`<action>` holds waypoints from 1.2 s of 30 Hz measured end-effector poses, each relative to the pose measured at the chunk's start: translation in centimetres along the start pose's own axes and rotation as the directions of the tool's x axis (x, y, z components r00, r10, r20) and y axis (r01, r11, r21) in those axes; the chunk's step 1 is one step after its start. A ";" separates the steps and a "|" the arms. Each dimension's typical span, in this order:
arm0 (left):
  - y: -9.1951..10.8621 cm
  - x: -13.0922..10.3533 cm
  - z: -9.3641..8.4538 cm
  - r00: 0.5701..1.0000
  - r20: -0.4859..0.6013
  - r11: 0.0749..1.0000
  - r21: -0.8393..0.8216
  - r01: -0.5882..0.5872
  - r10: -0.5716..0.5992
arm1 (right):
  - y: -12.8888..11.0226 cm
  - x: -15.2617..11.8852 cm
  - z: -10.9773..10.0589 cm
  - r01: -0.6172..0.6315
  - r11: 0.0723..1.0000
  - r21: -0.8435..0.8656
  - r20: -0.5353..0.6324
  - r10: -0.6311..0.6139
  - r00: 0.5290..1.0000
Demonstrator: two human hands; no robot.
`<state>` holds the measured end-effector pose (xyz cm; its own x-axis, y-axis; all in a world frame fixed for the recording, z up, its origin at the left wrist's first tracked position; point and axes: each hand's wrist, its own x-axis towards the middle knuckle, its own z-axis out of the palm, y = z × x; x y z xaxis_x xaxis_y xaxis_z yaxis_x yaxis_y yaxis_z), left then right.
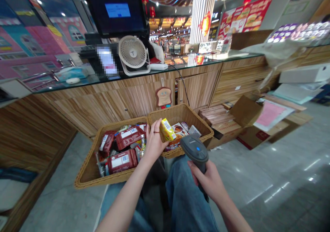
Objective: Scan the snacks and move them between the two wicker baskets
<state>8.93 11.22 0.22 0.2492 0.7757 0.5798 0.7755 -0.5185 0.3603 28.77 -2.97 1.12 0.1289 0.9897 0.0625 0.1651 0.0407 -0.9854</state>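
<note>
Your left hand (pixel 152 146) is closed around a small yellow box (pixel 168 130), with the fingers at its far left side and the thumb near its lower end. The long axis of this yellow box is slanted: one end points away from you and to the left, the other end comes nearer to you and to the right. Its face with the white barcode label is turned upward, to your view. The box lies just to the right of your fingers, over the left part of the right wicker basket (pixel 207 131).

Your right hand (pixel 207 180) is gripping the handle of a dark barcode scanner (pixel 194 148). The scanner head points forward and to the left, toward the yellow box, and is apart from it. The head is at the near side of the right wicker basket, and a blue light is on its top.

To the left of the right wicker basket, just beside it, is the left wicker basket (pixel 86 173), which holds red-brown packs (pixel 122 161) with white labels. Behind the right wicker basket, a toast-shaped ornament (pixel 164 96) hangs on the wooden counter (pixel 103 99).
</note>
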 end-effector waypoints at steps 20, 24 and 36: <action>-1.4 -2.3 1.7 0.997 -0.076 0.980 -0.197 0.001 -0.016 | -0.9 -0.2 2.8 0.123 0.990 -0.063 0.122 -0.115 0.986; -1.3 -2.3 1.6 0.997 -0.065 0.977 -0.210 0.024 -0.039 | -1.0 -0.1 2.6 0.134 0.988 -0.076 0.119 -0.125 0.985; -1.0 -2.2 1.3 0.998 -0.039 0.982 -0.185 0.039 -0.047 | -0.8 -0.2 2.7 0.091 0.995 -0.037 0.126 -0.086 0.988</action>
<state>8.33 10.49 -2.34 0.1892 0.7846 0.5904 0.6642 -0.5451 0.5115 26.00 -2.86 1.52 -0.0101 0.9919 0.1263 0.2119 0.1255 -0.9692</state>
